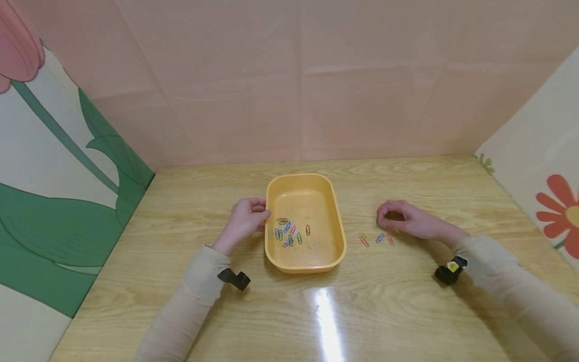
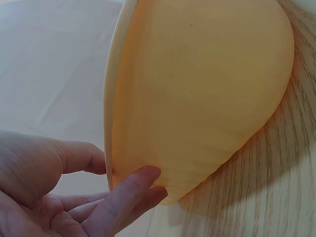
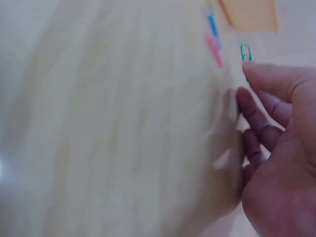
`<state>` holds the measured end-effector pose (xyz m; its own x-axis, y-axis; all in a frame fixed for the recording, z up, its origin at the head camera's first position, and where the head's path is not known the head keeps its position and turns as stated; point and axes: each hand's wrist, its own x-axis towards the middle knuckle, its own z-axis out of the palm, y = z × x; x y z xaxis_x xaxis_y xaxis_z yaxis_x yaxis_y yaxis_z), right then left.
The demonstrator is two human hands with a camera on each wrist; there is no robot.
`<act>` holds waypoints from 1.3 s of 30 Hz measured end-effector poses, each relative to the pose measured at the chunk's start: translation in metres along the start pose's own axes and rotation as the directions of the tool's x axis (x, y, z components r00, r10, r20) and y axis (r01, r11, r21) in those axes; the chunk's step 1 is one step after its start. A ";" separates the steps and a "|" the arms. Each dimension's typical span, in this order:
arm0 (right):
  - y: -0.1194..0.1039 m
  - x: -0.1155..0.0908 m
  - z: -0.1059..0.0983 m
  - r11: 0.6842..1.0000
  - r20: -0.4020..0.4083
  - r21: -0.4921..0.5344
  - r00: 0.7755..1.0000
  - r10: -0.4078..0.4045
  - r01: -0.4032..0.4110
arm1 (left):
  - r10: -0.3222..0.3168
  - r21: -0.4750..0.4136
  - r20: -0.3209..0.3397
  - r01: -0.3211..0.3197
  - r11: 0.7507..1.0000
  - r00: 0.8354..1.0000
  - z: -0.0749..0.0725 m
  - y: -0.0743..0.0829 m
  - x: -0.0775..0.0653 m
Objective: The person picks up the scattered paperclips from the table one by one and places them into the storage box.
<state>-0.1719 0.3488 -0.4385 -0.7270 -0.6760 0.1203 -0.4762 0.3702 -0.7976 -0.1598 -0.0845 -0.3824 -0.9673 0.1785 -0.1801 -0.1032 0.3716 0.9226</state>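
Note:
A yellow plastic tray (image 1: 323,206) stands near the middle of the table, with several coloured paper clips (image 1: 292,230) scattered over the left half of its floor. My left hand (image 1: 244,218) grips the tray's left rim. In the left wrist view, its thumb is at the rim and its fingers lie against the outer wall. To the right of the tray, my right hand (image 1: 409,219) pinches a green paper clip (image 3: 246,52) between thumb and fingertip, just above the table. Several paper clips, among them a blue one (image 1: 380,238) and a pink one (image 1: 391,239), lie below that hand.
The wooden table (image 1: 389,311) runs back to a pink sheet (image 1: 298,100). Flower-printed panels stand at the left and right sides. Each wrist wears a black camera mount, the right one (image 1: 448,274) hanging low over the table.

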 end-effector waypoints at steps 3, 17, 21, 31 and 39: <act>-0.004 0.002 -0.002 0.993 -0.046 0.008 0.992 0.117 -0.116 | -0.001 0.005 0.000 0.001 1.000 1.000 0.000 -0.001 0.000; -0.066 0.047 -0.022 0.935 -0.179 0.256 0.939 0.294 -0.244 | 0.013 -0.022 0.014 -0.013 1.000 1.000 -0.002 -0.002 0.002; -0.084 0.065 -0.016 0.899 -0.124 0.347 0.937 0.327 -0.268 | 0.029 -0.033 0.009 -0.029 0.999 1.000 -0.001 -0.002 0.001; -0.114 0.111 0.011 0.857 0.081 0.403 0.946 0.315 -0.320 | 0.000 -0.016 0.002 0.000 1.000 1.000 0.000 -0.004 0.001; -0.124 0.143 0.034 0.856 0.153 0.384 0.938 0.310 -0.345 | 0.020 -0.019 -0.004 -0.020 1.000 1.000 0.000 -0.003 0.001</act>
<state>-0.2000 0.1845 -0.3429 -0.7541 -0.6172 -0.2245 0.0332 0.3055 -0.9516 -0.1610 -0.0855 -0.3852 -0.9702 0.1822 -0.1599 -0.0878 0.3507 0.9324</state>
